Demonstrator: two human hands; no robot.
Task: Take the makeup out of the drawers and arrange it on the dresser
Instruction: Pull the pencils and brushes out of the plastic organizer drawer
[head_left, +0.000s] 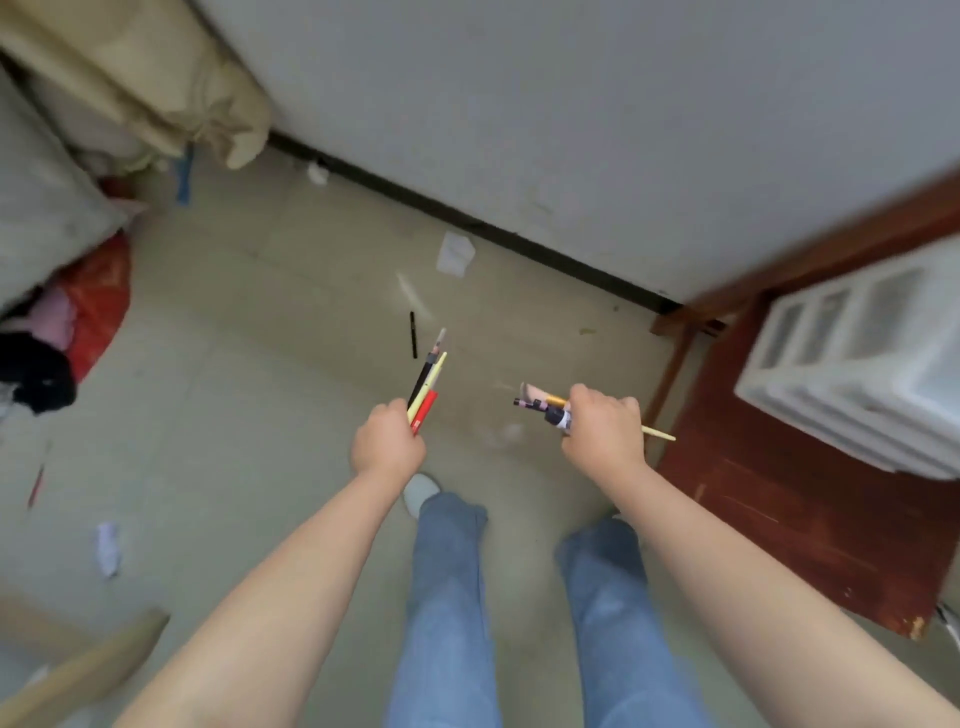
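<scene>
Our forearms reach out over our jeans (447, 597) and the floor (260, 338), each hand closed round a bundle of makeup. Beyond them the grey wall (571, 104) meets the floor along a dark skirting. At the right stands the red-brown desk (769, 519), and on it sits a white drawer unit (862, 358), blurred so that we cannot tell whether its drawers are open. At the left edge a red bag (98, 301) lies against pale bedding, with dark and pink cloth beside it. Scraps of paper (455, 253) dot the floor.

Our left hand (387, 441) grips a fan of pencils (427, 387), black, yellow and red, their tips pointing up and away from us. Our right hand (602, 428) is curled round a brush (540, 397) and a small dark-capped tube (557, 417); the brush head sticks out toward the left hand and its thin handle pokes out the other side, toward the desk. Both bundles hang in the air over the floor, the right one near the desk's edge but not above it. A black pen (413, 334) lies alone on the floor, just beyond the pencil tips.
</scene>
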